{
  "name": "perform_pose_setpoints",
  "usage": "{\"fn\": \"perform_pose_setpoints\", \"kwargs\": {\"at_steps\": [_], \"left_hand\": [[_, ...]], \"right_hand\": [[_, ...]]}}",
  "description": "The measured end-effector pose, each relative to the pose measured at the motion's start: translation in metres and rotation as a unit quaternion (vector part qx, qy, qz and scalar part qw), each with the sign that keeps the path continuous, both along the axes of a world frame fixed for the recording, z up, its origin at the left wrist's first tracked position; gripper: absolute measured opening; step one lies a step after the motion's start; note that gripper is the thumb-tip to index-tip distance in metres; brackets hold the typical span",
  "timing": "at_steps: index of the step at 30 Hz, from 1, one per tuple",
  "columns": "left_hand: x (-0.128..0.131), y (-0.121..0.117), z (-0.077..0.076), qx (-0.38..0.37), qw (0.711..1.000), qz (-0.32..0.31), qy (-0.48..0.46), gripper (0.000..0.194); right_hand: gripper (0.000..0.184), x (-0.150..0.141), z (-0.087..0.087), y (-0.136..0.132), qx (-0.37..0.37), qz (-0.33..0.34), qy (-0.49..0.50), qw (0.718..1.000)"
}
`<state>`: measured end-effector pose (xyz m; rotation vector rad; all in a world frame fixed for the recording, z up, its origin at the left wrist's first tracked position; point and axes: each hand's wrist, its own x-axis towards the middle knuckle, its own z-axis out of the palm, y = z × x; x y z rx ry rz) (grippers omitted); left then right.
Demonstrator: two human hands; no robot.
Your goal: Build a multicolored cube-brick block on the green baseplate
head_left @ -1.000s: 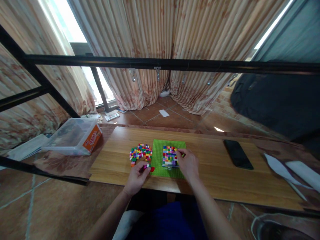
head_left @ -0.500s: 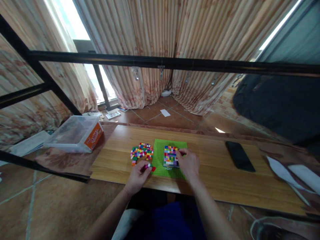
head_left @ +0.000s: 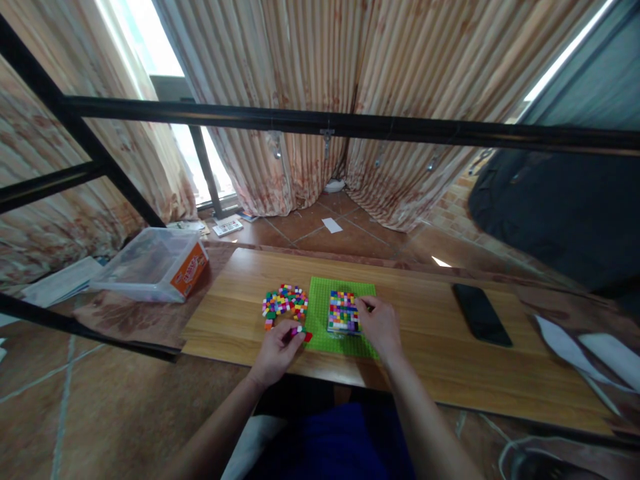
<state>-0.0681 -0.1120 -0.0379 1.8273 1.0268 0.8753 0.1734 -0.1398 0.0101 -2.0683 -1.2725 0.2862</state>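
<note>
A green studded baseplate (head_left: 318,300) lies on the wooden board, bearing a block of many-coloured toy bricks (head_left: 342,311). My right hand (head_left: 381,327) is at the right side of that block, thumb and forefinger pinched at its edge; whatever is between the fingertips is hidden. My left hand (head_left: 276,348) is closed by the plate's lower left corner, with small toy bricks (head_left: 300,329), white and magenta among them, between thumb and fingers. A red brick (head_left: 309,337) shows at the left thumb tip. Beyond this hand lies a loose pile of coloured bricks (head_left: 284,301).
A black phone (head_left: 482,313) rests on the right part of the wooden board (head_left: 425,360). White papers (head_left: 570,350) lie at its right end. On the left stands a clear plastic box (head_left: 145,267) with an orange label. A black metal bar (head_left: 300,119) crosses above the far side.
The whole view has shifted slightly, moving the scene a little to the right. Both hands keep nearly the same places at the bricks, the right one still at the block's edge.
</note>
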Motion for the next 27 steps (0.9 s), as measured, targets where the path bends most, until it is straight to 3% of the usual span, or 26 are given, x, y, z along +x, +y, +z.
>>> {"fn": "perform_pose_setpoints", "kwargs": {"at_steps": [12, 21, 27], "left_hand": [[0.001, 0.0, 0.0, -0.002, 1.0, 0.0, -0.001, 0.017], [0.001, -0.001, 0.003, 0.001, 1.0, 0.004, 0.009, 0.017], [0.001, 0.0, 0.001, 0.0, 1.0, 0.006, 0.009, 0.017]], "right_hand": [[0.032, 0.005, -0.013, 0.003, 0.085, -0.054, 0.112, 0.989], [0.031, 0.007, -0.03, 0.014, 0.075, -0.064, 0.187, 0.977], [0.03, 0.01, -0.03, 0.016, 0.074, -0.055, 0.228, 0.969]]}}
